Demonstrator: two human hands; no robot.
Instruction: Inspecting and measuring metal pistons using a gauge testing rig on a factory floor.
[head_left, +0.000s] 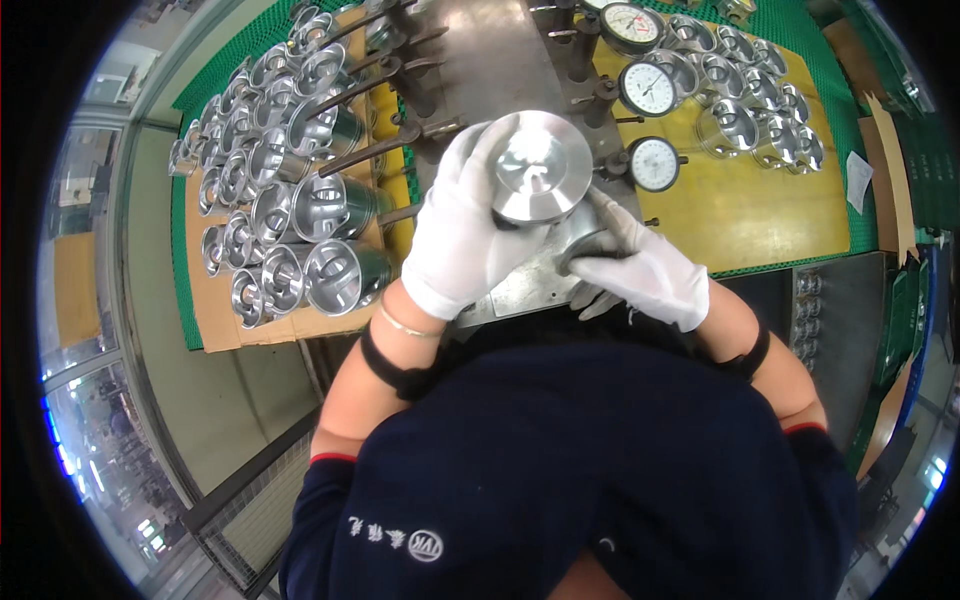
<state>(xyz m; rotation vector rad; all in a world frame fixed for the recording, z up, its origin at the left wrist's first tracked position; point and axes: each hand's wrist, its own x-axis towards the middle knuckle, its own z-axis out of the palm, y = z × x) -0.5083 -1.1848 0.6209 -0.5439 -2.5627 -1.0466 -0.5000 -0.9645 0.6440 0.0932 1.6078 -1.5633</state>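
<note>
A shiny round metal piston (541,165) with its flat crown facing up is gripped at its left side by my white-gloved left hand (462,225). It is held over the near part of a steel plate (492,65). Just below and to the right, my gloved right hand (650,272) is closed, thumb and fingers on either side of a curved grey metal part (588,246). Most of that part is hidden by the fingers and the piston, so its kind cannot be told.
Many upturned pistons (335,275) crowd cardboard at the left. More pistons (728,128) stand on a yellow board (770,215) at the right. Dial gauges (655,164) line the plate's right side; clamps with long bars (365,150) stick out leftward. An open cardboard box (888,175) sits far right.
</note>
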